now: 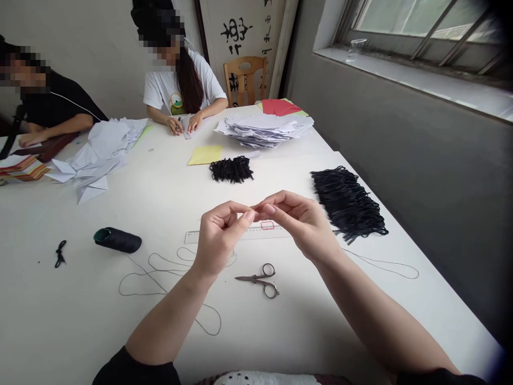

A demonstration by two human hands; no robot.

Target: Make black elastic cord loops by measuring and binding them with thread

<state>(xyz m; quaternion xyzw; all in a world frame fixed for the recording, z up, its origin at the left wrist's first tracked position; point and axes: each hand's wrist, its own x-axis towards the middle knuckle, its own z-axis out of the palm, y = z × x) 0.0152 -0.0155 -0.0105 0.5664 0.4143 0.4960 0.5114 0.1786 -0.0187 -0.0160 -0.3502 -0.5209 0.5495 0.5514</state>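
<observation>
Above the middle of the white table [160, 331], my left hand [222, 232] and my right hand [298, 222] meet at the fingertips. Both hands are closed in a pinch, and what lies between the fingers is too small to make out. A clear ruler [194, 236] lies behind and beneath them. Open scissors [256, 279] rest on the table nearer to me. Thin dark thread [140, 294] loops across the table on the left, with another loop out by my right forearm. The dark thread spool [118, 240] lies on its side to the left.
Black cord bundles [348, 203] lie at the right, with a smaller pile [231, 169] beyond my hands. A knotted black cord [60, 254] is far left. Paper stacks [262, 131], a yellow sheet [205, 155] and two people, one in a white shirt [204, 80], are across the table.
</observation>
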